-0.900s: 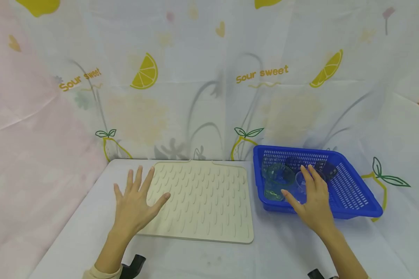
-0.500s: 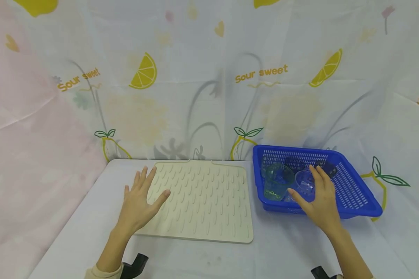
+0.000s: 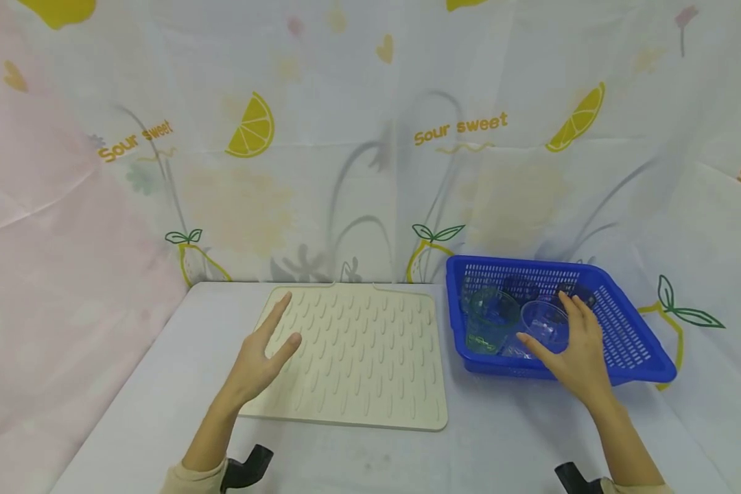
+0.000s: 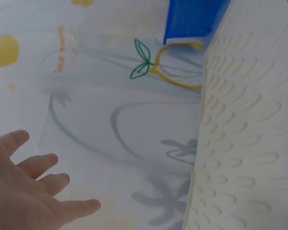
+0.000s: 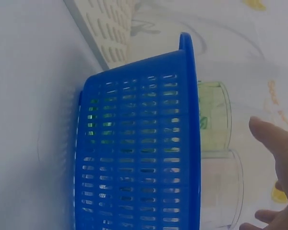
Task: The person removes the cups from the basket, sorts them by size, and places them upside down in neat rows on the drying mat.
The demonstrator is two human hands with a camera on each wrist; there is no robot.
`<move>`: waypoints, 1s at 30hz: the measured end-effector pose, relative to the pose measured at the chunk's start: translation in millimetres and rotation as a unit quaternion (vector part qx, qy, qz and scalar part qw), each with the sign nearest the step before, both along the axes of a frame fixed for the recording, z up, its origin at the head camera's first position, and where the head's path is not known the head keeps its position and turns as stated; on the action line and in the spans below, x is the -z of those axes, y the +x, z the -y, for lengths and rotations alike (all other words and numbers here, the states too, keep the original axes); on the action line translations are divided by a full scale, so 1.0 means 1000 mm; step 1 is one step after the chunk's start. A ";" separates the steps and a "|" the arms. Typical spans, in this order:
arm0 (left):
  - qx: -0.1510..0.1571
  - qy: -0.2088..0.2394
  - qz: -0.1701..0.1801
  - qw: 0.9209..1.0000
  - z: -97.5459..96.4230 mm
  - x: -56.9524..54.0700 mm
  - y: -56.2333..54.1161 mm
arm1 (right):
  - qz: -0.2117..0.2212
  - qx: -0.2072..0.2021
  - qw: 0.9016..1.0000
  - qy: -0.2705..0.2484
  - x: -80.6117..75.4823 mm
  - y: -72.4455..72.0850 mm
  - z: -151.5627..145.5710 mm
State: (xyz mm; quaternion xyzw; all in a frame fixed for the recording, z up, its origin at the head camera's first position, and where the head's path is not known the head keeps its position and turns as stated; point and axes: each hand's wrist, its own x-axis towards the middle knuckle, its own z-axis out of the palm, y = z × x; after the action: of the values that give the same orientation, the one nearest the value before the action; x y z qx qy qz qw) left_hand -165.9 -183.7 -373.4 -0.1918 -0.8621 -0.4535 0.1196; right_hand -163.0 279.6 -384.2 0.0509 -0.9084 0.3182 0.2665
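My left hand (image 3: 253, 367) is over the left edge of a cream ridged mat (image 3: 358, 363). Its fingers are spread and hold nothing, as the left wrist view also shows. My right hand (image 3: 580, 357) hovers above the front of a blue plastic basket (image 3: 506, 367), thumb and fingers apart. Closest to it is a clear cup (image 3: 543, 319). To the left of that cup, a green-tinted cup (image 3: 492, 309) stands in the same basket. In the right wrist view the rims of both cups rise above the basket's edge, and a gap separates my right thumb from them.
Darker glassware (image 3: 521, 288) sits at the back of the basket, partly hidden. A white cloth covers the table (image 3: 370, 463). Behind it hangs a printed curtain (image 3: 346, 192) with lemon slices, and a pink one (image 3: 68, 274) is at the left.
My left hand has turned onto its side and shifted slightly right, so fewer fingers show. My right hand has moved a little right, uncovering more of the clear cup.
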 end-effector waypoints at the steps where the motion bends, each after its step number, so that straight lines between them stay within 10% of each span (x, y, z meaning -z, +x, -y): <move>1: 0.012 0.011 -0.003 1.000 -0.001 0.000 0.000 | 0.008 0.002 1.000 -0.001 0.000 -0.001 -0.001; 19: 0.135 0.149 0.012 0.980 -0.008 -0.005 -0.003 | 0.088 0.009 0.996 0.006 0.004 -0.010 -0.011; 30: 0.213 0.229 0.041 0.949 -0.012 -0.010 -0.008 | 0.196 0.005 0.980 -0.018 0.004 -0.016 -0.016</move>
State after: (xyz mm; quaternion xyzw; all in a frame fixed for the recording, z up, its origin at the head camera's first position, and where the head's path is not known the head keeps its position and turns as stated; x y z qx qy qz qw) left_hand -173.5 -171.6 -363.2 -0.3192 -0.6783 -0.6614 0.0254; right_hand -178.8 296.1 -387.9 -0.0222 -0.9374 0.3370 0.0856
